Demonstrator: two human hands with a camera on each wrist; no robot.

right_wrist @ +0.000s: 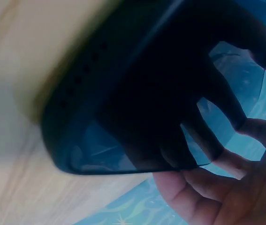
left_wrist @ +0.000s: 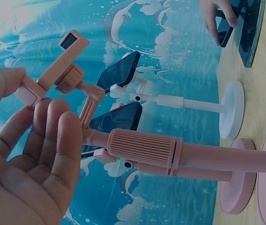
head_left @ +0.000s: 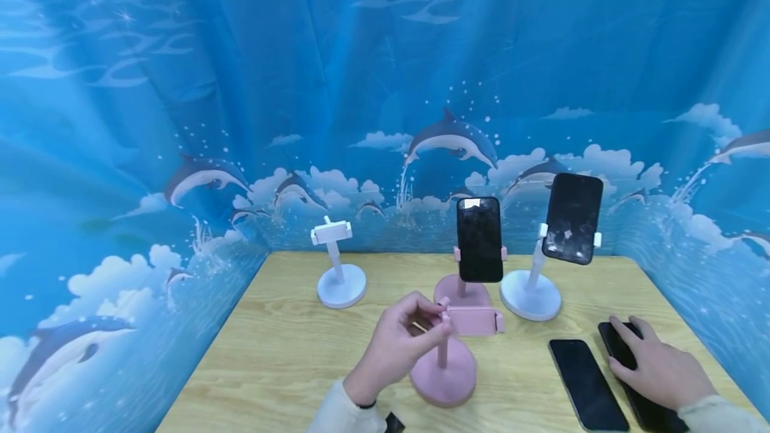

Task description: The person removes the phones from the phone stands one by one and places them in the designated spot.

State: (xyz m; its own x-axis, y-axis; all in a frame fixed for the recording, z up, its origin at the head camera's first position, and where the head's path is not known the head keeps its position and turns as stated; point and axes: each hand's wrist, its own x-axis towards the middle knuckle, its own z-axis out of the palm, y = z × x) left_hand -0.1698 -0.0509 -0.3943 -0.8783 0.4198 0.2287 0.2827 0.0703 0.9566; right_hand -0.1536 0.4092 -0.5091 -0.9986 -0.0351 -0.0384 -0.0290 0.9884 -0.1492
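Note:
My left hand (head_left: 394, 339) pinches the left end of the clamp (head_left: 473, 321) on the nearer pink phone stand (head_left: 445, 379). In the left wrist view, the thumb and index finger meet at one clamp jaw (left_wrist: 28, 90), above the ribbed collar (left_wrist: 142, 146) of the stand's post. This clamp has no phone in it. At the right, my right hand (head_left: 668, 366) grips a black smartphone (head_left: 618, 347) across its width. The right wrist view shows fingertips along the edges of this phone (right_wrist: 123, 108), and the hand's reflection in its screen.
Another smartphone (head_left: 586, 383) lies left of my right hand. Behind stand a pink stand (head_left: 448, 289) and a white stand (head_left: 529, 296), each holding a phone. A white stand (head_left: 341, 286) without a phone is at the back left. A dolphin-print curtain (head_left: 385, 85) surrounds the wooden table (head_left: 271, 346).

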